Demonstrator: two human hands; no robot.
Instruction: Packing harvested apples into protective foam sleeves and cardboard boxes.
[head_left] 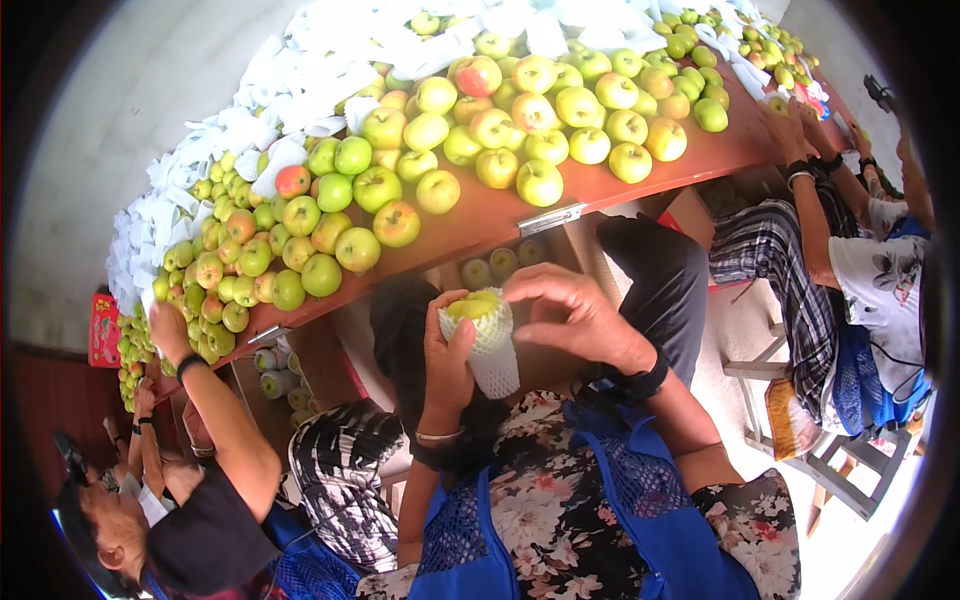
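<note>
Between the hands sits a netted apple, right-hand contact unclear.

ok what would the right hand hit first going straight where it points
The right hand would likely meet the netted apple in the left hand first; whether it touches now is unclear.

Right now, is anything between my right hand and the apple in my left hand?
Only the white foam net: it wraps the lower part of the apple, covering the side toward your right hand. The apple's green top is bare, with nothing visible over it.
</note>
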